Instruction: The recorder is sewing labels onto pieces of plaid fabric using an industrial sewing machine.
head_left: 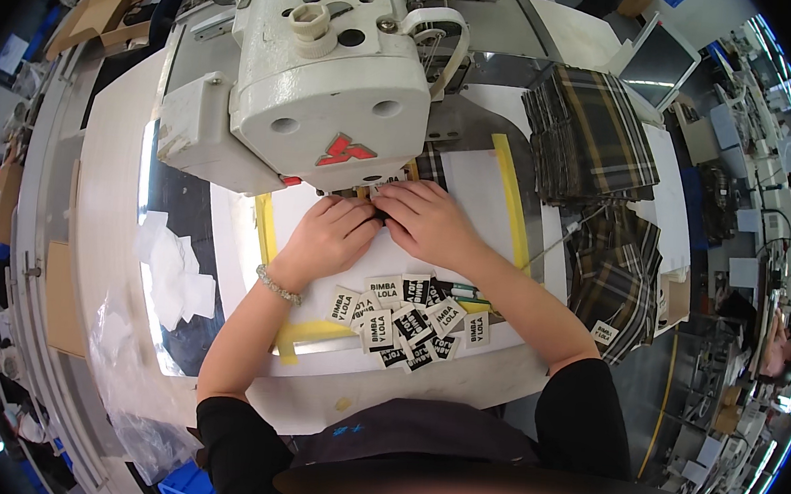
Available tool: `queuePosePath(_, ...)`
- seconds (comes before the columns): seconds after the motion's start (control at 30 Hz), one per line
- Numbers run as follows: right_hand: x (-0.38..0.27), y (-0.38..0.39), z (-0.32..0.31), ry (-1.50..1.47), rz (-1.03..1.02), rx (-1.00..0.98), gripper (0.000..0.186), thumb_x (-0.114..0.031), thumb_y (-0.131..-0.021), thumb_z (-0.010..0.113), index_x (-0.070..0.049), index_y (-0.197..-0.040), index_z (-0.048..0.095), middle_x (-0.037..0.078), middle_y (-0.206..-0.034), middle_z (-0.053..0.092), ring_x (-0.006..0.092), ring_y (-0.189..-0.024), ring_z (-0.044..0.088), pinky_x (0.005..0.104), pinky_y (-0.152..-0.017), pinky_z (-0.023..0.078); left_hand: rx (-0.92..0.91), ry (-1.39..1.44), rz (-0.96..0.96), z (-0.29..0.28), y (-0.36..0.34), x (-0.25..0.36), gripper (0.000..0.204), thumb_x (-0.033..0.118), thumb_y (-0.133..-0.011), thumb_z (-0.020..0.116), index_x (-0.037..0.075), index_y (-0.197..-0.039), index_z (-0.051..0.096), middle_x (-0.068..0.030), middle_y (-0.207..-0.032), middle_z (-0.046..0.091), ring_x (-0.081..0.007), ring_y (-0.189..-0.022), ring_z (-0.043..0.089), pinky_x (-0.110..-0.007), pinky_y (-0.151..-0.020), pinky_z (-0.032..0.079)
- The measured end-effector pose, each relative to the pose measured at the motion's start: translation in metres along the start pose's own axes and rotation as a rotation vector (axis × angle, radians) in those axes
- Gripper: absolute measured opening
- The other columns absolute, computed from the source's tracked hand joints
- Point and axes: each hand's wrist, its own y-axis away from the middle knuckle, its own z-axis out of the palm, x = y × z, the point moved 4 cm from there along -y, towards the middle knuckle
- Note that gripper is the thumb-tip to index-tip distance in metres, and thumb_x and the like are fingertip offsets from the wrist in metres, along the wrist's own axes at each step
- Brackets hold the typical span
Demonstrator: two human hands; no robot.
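Note:
Both my hands meet under the head of a white industrial sewing machine (334, 91). My left hand (336, 232) has its fingers bent and drawn together; what lies beneath them is hidden. Just beside it, my right hand (430, 224) presses its fingertips on a small white label (388, 182) with black print, partly covered by the fingers. A strip of dark plaid fabric (431, 167) shows behind the right fingers. The needle area is hidden by the machine head. Toward me, between my forearms, lies a loose heap of white and black labels (377, 328).
Folded plaid fabric pieces (598, 138) are stacked at the right, with more plaid fabric (614, 276) hanging nearer. Yellow tape (510, 201) edges the white work sheet. Crumpled white paper (172, 270) and clear plastic film (127, 355) lie at left. A screen (661, 63) stands far right.

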Motion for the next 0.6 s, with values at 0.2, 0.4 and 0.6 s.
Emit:
queuePosePath(0.2,0.010,0.001,0.000,-0.147,0.099,-0.054,0.034,-0.012,-0.077,0.070,-0.008,-0.110,0.063,0.007,-0.115,0.063,0.0252,-0.108,0.058,0.0403,-0.095,0.044,-0.125,0.100,-0.071,0.005,-0.008,-0.003,0.022,0.012,-0.075,0.067,0.008,-0.097,0.062,-0.0063,-0.106,0.060,-0.0224,-0.099,0.057,-0.036,-0.084,0.047)
queuePosePath(0.4,0.009,0.008,-0.012,0.106,0.133,-0.089,0.033,-0.020,-0.081,0.067,-0.013,-0.113,0.064,0.002,-0.119,0.062,0.0204,-0.116,0.052,0.0472,-0.103,0.029,-0.275,0.052,-0.170,0.013,-0.009,-0.003,0.037,0.016,-0.080,0.065,0.013,-0.116,0.059,-0.0088,-0.126,0.056,-0.0285,-0.112,0.054,-0.040,-0.094,0.042)
queuePosePath(0.6,0.010,0.017,-0.012,0.293,0.047,-0.116,0.035,-0.025,-0.082,0.064,-0.012,-0.114,0.064,0.003,-0.126,0.059,0.0213,-0.123,0.048,0.0468,-0.101,0.031,-0.253,-0.120,-0.236,0.015,-0.009,0.004,0.041,0.024,-0.084,0.061,0.015,-0.124,0.055,-0.0074,-0.125,0.056,-0.0260,-0.115,0.050,-0.044,-0.102,0.033)
